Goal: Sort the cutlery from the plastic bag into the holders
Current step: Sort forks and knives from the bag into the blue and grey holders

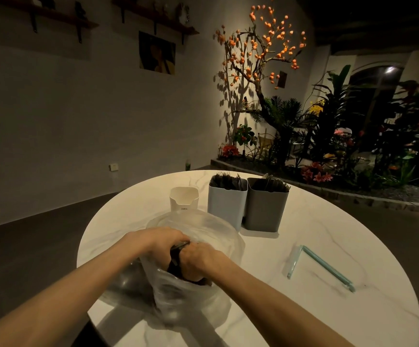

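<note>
A clear plastic bag [193,299] with dark cutlery inside sits on the near part of the round white table [316,234]. Both hands are at its mouth. My left hand [162,240] and my right hand [199,260] close together on a bundle of dark cutlery [177,256] at the bag's opening. Beyond the bag stand three holders: a small white one [183,199] with nothing visible in it, a pale blue one [226,204] packed with dark forks, and a grey one [266,209] holding dark cutlery.
A pale teal bag clip [326,265], opened into an angle, lies on the table to the right. The table's edge curves close on both sides. Behind it are a dark floor, a wall and a bed of plants [328,136].
</note>
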Available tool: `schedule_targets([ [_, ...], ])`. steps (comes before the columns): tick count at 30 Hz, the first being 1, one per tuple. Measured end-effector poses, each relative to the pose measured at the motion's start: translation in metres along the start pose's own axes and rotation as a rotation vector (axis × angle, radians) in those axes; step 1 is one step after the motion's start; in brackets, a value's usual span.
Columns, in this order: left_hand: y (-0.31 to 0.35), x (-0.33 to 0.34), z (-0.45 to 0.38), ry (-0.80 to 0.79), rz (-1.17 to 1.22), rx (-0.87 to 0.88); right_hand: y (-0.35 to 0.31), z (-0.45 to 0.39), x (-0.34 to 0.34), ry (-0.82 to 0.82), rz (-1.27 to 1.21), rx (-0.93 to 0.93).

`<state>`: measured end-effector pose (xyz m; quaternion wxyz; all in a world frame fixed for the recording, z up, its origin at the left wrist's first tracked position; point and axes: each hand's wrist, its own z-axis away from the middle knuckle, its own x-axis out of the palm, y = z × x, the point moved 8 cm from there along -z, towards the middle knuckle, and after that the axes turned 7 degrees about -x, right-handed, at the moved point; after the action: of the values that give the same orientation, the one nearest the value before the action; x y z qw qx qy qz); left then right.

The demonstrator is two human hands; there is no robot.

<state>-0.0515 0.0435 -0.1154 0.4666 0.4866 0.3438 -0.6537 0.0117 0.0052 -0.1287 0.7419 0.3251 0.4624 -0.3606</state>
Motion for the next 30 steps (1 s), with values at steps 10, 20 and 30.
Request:
schedule_targets([
  [10,0.019,-0.018,0.007,0.201,-0.015,0.116,0.02,0.031,-0.021,-0.026,-0.154,-0.112],
  [20,0.055,-0.017,0.006,0.171,0.568,0.207,0.063,0.076,-0.067,0.07,-0.089,-0.102],
  [30,0.102,-0.046,-0.003,0.031,1.289,0.332,0.167,0.197,-0.17,1.123,-0.557,-0.075],
])
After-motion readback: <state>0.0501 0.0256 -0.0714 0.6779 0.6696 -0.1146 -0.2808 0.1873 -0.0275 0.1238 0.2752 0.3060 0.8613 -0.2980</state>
